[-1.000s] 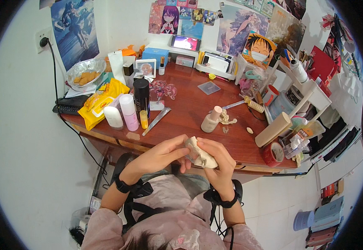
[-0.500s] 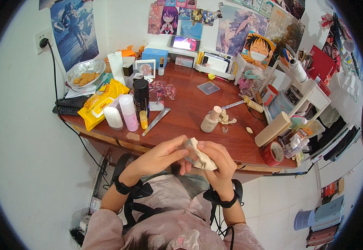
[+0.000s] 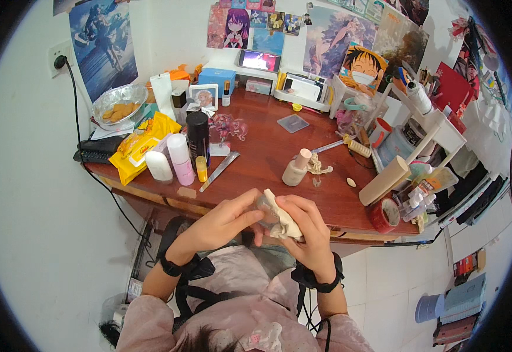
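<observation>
In front of my chest, above the desk's front edge, my left hand (image 3: pixel 224 222) grips a clear, greyish piece (image 3: pixel 266 207), mostly hidden by my fingers. Against it lies a cream-coloured, soft-looking lump like clay (image 3: pixel 283 222), with a ragged lower edge. My right hand (image 3: pixel 310 226) is closed over that lump from the right, fingers along its top. Just beyond my hands stands a beige bottle with a pinkish cap (image 3: pixel 295 170). Beside it is a crumpled cream scrap (image 3: pixel 320 168), and a small cream oval piece (image 3: pixel 351 182) lies farther right.
Left on the wooden desk (image 3: pixel 256 141) are a yellow wipes pack (image 3: pixel 140 151), a pink-and-white bottle (image 3: pixel 180 159), a black can (image 3: pixel 198 136) and a silver strip tool (image 3: pixel 219 171). At right stand a beige cylinder (image 3: pixel 385 180), a red tape roll (image 3: pixel 384 214) and a white rack (image 3: pixel 438 138).
The cream lump has tilted more upright between my hands, its top edge a little higher. My right fingers have shifted slightly left along it. My left hand keeps its grip.
</observation>
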`<control>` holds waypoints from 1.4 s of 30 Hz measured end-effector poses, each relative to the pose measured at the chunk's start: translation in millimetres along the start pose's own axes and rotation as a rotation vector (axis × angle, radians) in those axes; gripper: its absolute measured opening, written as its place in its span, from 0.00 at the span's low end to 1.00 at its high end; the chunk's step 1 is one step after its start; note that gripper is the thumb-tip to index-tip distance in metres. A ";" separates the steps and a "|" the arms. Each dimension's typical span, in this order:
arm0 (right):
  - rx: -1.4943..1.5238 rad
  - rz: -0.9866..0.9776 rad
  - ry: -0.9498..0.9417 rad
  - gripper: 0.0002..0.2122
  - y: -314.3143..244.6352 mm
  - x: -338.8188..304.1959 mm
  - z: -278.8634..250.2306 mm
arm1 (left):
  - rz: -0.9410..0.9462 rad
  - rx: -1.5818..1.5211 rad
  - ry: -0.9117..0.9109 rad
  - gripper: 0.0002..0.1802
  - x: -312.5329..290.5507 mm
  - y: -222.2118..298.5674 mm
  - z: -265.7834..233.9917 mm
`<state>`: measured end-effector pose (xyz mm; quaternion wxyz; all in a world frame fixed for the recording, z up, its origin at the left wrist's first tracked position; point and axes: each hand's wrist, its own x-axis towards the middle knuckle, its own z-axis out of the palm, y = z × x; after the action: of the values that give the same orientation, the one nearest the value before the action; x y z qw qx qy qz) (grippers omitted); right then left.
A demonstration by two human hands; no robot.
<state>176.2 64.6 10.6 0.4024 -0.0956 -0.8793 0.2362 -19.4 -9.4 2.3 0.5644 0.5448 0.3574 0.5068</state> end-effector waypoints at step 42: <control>-0.131 -0.134 0.245 0.19 12.7 -2.9 18.5 | 0.115 -0.088 0.083 0.16 5.4 -7.2 -9.0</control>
<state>163.9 68.4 -8.1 0.5147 -0.0908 -0.8414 0.1373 -25.4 -1.1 -5.3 0.5426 0.5176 0.3261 0.5757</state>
